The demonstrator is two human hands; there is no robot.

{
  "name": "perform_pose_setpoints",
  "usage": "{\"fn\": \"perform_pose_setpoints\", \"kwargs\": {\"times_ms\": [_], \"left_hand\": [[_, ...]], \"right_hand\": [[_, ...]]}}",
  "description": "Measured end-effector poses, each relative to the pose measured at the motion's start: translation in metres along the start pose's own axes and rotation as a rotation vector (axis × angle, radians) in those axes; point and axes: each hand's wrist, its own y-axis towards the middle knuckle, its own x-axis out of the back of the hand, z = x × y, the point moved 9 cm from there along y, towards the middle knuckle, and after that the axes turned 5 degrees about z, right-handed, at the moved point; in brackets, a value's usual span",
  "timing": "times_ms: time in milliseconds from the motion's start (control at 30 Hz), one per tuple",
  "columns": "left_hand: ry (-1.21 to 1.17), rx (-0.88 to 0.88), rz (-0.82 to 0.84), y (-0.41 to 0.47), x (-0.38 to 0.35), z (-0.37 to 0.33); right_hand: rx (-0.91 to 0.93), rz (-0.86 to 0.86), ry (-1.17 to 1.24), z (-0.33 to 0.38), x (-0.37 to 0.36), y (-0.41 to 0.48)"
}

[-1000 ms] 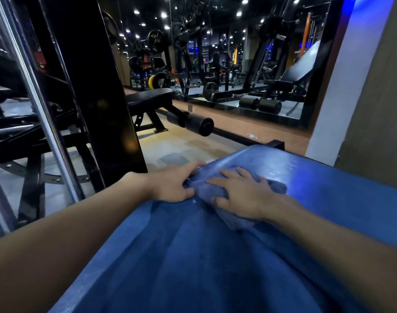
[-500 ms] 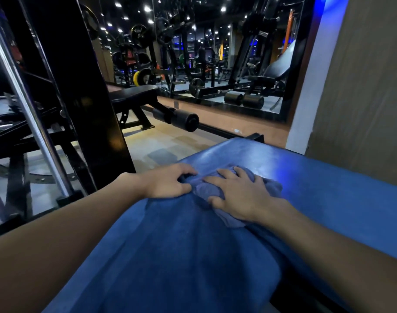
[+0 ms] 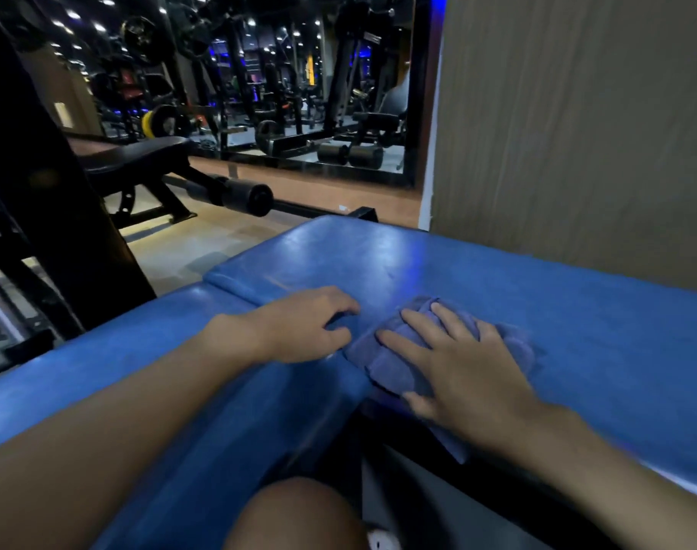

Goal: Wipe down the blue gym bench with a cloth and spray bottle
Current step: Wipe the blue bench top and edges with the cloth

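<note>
The blue gym bench (image 3: 382,252) ran across the view, its two pads meeting at a seam on the left part. The cloth (image 3: 386,367), a bluish-purple bunched towel, lay on the bench's top surface, close to its near edge and just right of the seam.

The right hand (image 3: 462,371) lay flat on top of the cloth, palm down. Its fingers (image 3: 406,347) were straight and spread, pressing on the fabric rather than curling round it. The cloth showed beyond the fingertips toward the far side of the bench, between the index finger and thumb, and past the little finger to the right. A blurred fold seemed to hang over the bench's near edge below the wrist.

The left hand (image 3: 303,327) rested on the bench just left of the cloth. Its fingers (image 3: 339,307) were loosely bent, tips on the bare pad, holding nothing. The thumb sat right by the cloth's left edge; whether it touched could not be told.

A bare knee (image 3: 299,514) showed in front of the bench. A black bench (image 3: 140,156) stood beyond it to the left, a mirror (image 3: 299,93) farther back, and a panelled wall (image 3: 577,133) behind its right part.
</note>
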Motion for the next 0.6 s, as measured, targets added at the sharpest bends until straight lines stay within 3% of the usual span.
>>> {"fn": "perform_pose_setpoints", "kwargs": {"times_ms": [100,600], "left_hand": [[0.086,-0.04,0.013,0.0,-0.005,-0.006],[-0.078,-0.03,-0.109,-0.011,-0.01,-0.037]], "right_hand": [[0.002,-0.068,-0.092,0.002,-0.004,-0.017],[-0.141,-0.129,-0.113,-0.003,0.012,-0.033]]}}
